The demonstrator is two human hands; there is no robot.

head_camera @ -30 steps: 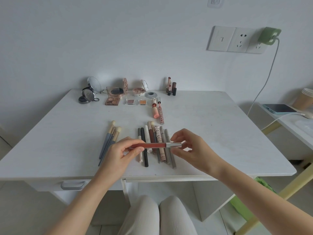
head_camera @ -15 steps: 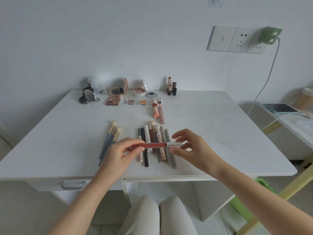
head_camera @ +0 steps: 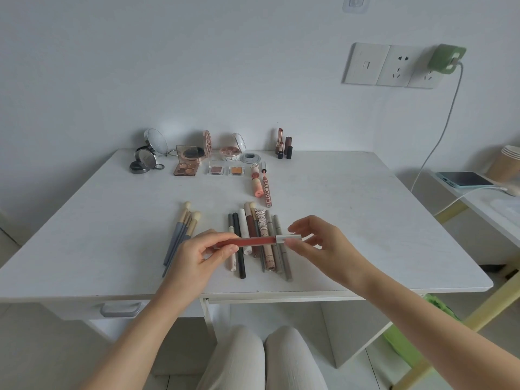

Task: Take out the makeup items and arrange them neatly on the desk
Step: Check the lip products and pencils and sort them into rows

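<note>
Nothing much has shifted: left hand [head_camera: 197, 256] and right hand [head_camera: 318, 243] still pinch the lip gloss [head_camera: 259, 240]; lay it parallel beside the pencils [head_camera: 253, 243] beneath.

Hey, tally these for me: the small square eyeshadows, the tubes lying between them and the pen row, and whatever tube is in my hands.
square eyeshadows: 2
lying tubes: 2
held tube, in left hand and right hand: 1
Total: 5
</note>
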